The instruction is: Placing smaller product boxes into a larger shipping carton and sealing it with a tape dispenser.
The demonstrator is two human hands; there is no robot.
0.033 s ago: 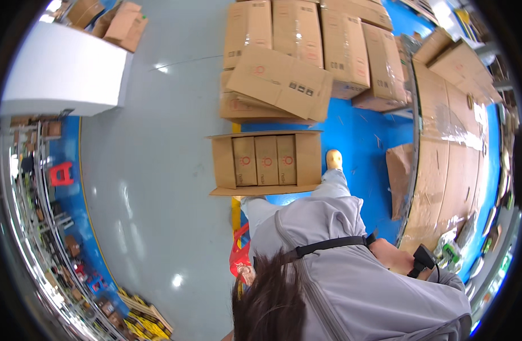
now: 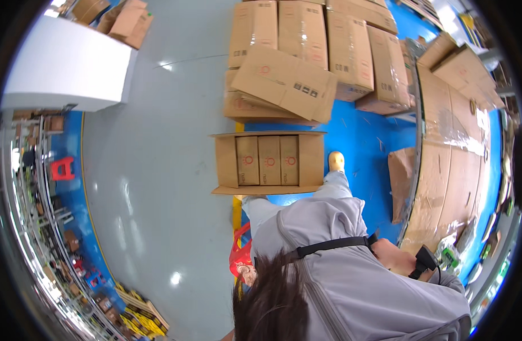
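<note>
I can make out only part of the right hand (image 2: 393, 254), bent in at the flank of a light-grey zip-seamed jacket (image 2: 329, 221), with a small black device (image 2: 426, 260) beside it; whether its fingers are curled, loose or grasping anything, I cannot tell. The left hand is out of sight, so I cannot judge it either. Just ahead of the person's pale-trousered legs sits an open brown cardboard carton (image 2: 227, 163), hiding most of one foot, while the other foot's yellow shoe (image 2: 336, 161) shows near its right side. Its flaps are spread outward, which probably keeps the mouth clear, and three smaller brown cardboard boxes (image 2: 269, 170) with red marks stand inside in a close row, likely keeping one another upright. Beyond, flattened brown cardboard sheets (image 2: 289, 79) lie askew over a carton, a perch that I suppose keeps them off the blue floor (image 2: 363, 187). Behind those, tape-sealed tall brown cartons (image 2: 302, 34) are packed together, presumably to save room. To the right runs a long worktop covered in taped brown cardboard (image 2: 434, 182), perhaps to spare its surface. Far left, across the glossy grey floor (image 2: 159, 142), stands a red plastic stool (image 2: 62, 169).
</note>
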